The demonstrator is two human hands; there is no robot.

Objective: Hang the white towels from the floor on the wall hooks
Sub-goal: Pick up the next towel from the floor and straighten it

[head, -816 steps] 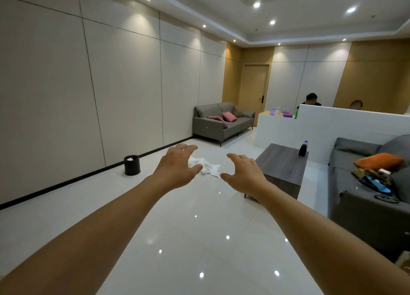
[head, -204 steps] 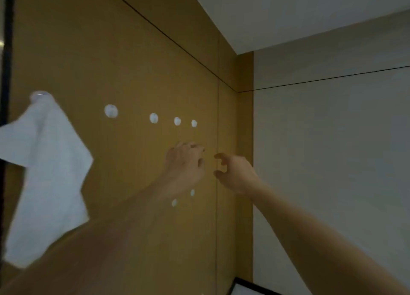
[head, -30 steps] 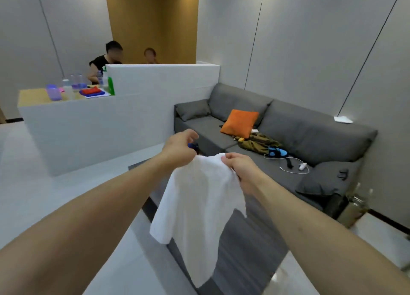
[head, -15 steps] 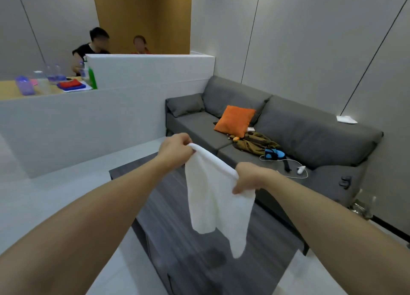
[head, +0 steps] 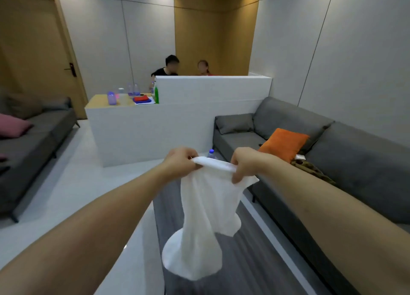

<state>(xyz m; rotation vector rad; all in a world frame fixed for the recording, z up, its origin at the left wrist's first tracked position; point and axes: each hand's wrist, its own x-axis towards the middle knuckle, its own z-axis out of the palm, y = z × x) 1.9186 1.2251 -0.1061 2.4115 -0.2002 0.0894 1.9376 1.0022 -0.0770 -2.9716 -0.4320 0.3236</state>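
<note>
Above the dark tabletop (head: 255, 261), I saw my left hand (head: 180, 162) and right hand (head: 245, 164) both gripping the white towel (head: 204, 217) by its top edge, cloth hanging.

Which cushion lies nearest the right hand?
The orange cushion on the right sofa, just beyond the right hand; the grey cushion and pink cushion sit farther off.

No legible text or labels anywhere

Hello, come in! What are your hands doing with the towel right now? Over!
Left hand and right hand grip white towel by its top edge. Towel hangs free over dark table. No hooks in view.
</note>
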